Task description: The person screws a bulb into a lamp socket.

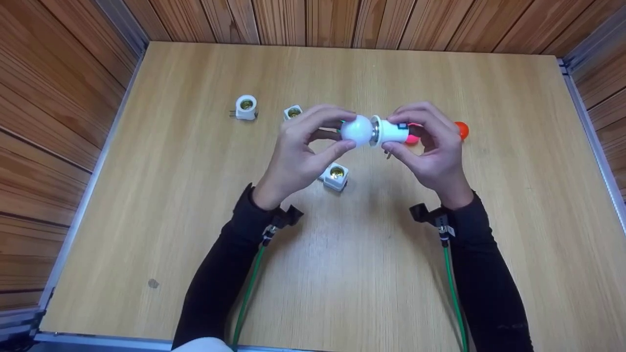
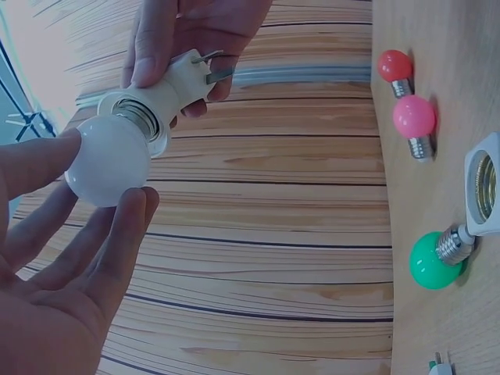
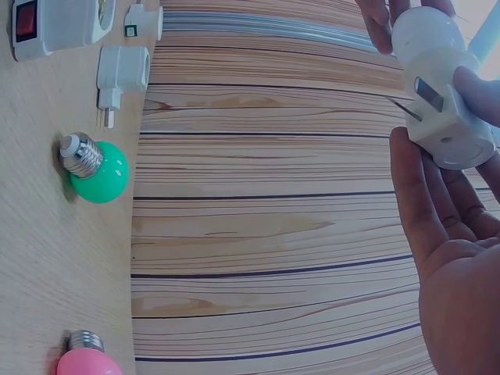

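Note:
My left hand pinches a round white light bulb between thumb and fingers, above the table. Facing it, my right hand grips a white plug-in bulb socket by its body. The bulb's silver screw base sits partly inside the socket's flared mouth, with some thread showing in the left wrist view. Two flat metal prongs stick out from the side of the socket. Both things are held roughly level, end to end.
Three more white sockets lie on the wooden table: one at left, one beside my left hand, one below it. A red bulb, a pink bulb and a green bulb lie there too. Plank walls enclose the table.

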Tool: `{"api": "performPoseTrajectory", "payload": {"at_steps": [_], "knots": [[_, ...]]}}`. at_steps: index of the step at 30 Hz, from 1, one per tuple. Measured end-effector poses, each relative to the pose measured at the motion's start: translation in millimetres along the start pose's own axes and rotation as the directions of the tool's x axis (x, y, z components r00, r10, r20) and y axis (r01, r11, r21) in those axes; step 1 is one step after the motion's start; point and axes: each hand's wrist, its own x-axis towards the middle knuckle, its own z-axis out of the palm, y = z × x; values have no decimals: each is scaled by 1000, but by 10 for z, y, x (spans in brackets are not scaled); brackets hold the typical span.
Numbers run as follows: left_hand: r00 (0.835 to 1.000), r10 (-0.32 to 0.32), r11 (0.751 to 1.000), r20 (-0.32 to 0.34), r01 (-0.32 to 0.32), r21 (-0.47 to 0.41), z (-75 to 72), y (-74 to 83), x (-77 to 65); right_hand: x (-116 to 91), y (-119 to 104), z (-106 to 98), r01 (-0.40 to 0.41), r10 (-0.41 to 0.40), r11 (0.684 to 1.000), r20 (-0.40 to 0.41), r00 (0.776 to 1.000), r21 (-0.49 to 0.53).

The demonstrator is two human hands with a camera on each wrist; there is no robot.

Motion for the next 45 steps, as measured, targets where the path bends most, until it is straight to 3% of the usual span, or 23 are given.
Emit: {"api": "performPoseTrajectory", "payload": {"at_steps": [21,45], "knots": [[991,131,972,37,-136,193,13,3,1,12,3,-5,-11,11,1000,1,1000,-13],[998,65,996,-6,-65,61,24,-17,-11,-5,-5,4,9,-9,1000,-21,1000,4]]}}
